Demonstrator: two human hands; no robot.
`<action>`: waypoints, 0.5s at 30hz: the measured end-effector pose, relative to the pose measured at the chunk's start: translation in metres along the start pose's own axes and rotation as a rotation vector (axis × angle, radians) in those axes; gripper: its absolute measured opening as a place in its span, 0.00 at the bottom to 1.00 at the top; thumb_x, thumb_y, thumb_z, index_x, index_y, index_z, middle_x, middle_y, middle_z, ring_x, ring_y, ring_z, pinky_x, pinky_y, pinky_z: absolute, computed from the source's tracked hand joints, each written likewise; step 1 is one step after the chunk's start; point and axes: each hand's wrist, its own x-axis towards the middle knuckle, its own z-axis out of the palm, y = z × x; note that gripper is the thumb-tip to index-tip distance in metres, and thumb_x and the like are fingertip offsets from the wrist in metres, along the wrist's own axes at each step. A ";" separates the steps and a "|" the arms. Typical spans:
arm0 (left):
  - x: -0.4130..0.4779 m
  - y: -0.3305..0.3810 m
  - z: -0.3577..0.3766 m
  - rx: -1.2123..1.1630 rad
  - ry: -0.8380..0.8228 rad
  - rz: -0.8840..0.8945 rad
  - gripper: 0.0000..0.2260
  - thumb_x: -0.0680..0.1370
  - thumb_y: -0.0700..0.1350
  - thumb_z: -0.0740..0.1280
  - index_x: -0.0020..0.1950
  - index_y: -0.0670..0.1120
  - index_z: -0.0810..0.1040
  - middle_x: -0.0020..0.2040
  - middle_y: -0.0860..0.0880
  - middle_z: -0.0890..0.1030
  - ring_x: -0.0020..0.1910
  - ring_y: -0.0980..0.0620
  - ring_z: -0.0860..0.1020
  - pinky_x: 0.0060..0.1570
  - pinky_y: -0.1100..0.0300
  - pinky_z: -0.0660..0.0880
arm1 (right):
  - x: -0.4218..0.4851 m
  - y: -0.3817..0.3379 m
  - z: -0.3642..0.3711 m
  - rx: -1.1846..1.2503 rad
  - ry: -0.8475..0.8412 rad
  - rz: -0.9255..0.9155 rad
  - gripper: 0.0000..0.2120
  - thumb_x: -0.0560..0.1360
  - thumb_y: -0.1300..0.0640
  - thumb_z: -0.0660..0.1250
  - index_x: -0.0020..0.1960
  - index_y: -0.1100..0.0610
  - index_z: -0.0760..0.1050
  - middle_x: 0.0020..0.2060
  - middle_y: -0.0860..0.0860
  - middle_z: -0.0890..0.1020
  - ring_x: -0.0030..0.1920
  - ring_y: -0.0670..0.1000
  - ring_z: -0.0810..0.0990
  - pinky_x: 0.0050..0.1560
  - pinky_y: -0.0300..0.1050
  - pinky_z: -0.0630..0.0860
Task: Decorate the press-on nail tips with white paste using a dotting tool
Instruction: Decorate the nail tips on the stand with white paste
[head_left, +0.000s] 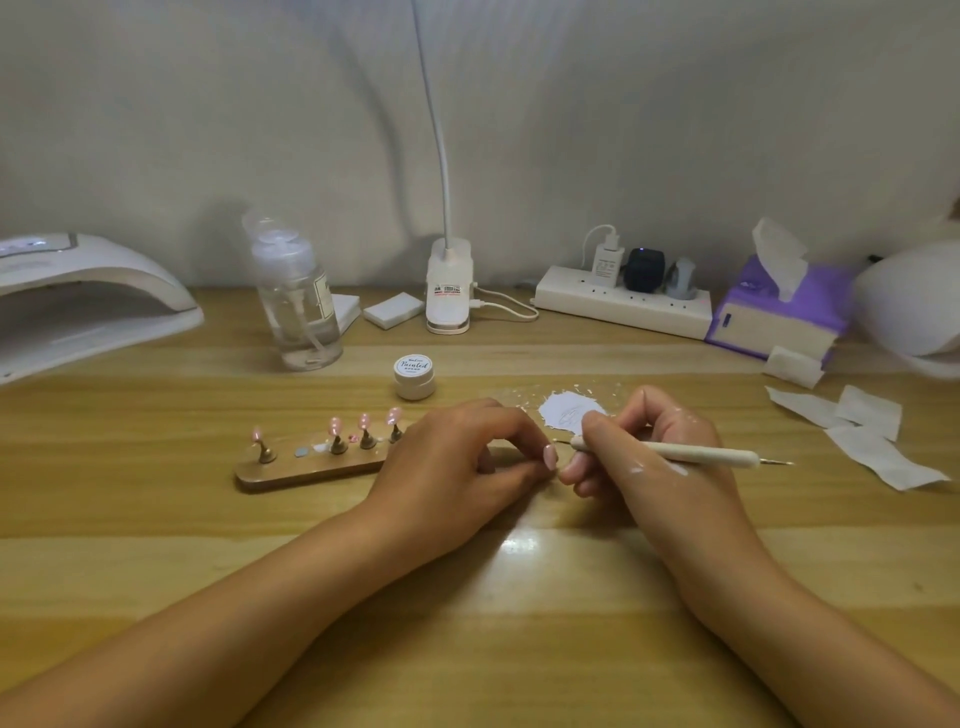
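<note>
Since the press-on nail tip (549, 457) at frame centre is featherlight, thin and glossy, likely to flex or slip, the left grip (457, 460) pinches what looks like it by the edges, fingers curled narrow. The slim, rigid dotting tool (670, 453) sits pen-fashion in the right grip (654, 447), held near its point, just below the smeared white paste (563, 410). Other tips (335, 426) stand on the wooden holder (311, 470), centre-left on the surface (467, 623).

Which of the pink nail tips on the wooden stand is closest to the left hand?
The rightmost nail tip, right beside the left hand; the other three stand farther left on the stand.
</note>
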 end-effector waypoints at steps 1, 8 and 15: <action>0.000 0.000 0.000 -0.009 -0.004 0.002 0.08 0.71 0.58 0.67 0.43 0.57 0.81 0.40 0.63 0.78 0.33 0.63 0.73 0.38 0.59 0.69 | 0.000 0.000 0.000 0.002 -0.003 0.001 0.10 0.74 0.67 0.65 0.37 0.60 0.67 0.28 0.59 0.83 0.28 0.46 0.83 0.30 0.36 0.77; 0.000 0.000 -0.001 -0.016 0.005 0.015 0.07 0.73 0.47 0.73 0.41 0.60 0.79 0.40 0.66 0.79 0.31 0.61 0.74 0.35 0.62 0.66 | 0.000 -0.002 0.001 -0.027 -0.028 0.009 0.10 0.74 0.68 0.65 0.37 0.61 0.68 0.28 0.58 0.84 0.27 0.47 0.81 0.29 0.36 0.76; -0.001 0.001 -0.001 -0.007 0.028 0.005 0.07 0.72 0.45 0.74 0.40 0.58 0.80 0.39 0.68 0.77 0.30 0.60 0.74 0.35 0.62 0.66 | -0.002 -0.002 0.001 -0.030 -0.028 -0.016 0.09 0.74 0.66 0.65 0.37 0.60 0.68 0.28 0.57 0.84 0.27 0.49 0.81 0.30 0.37 0.77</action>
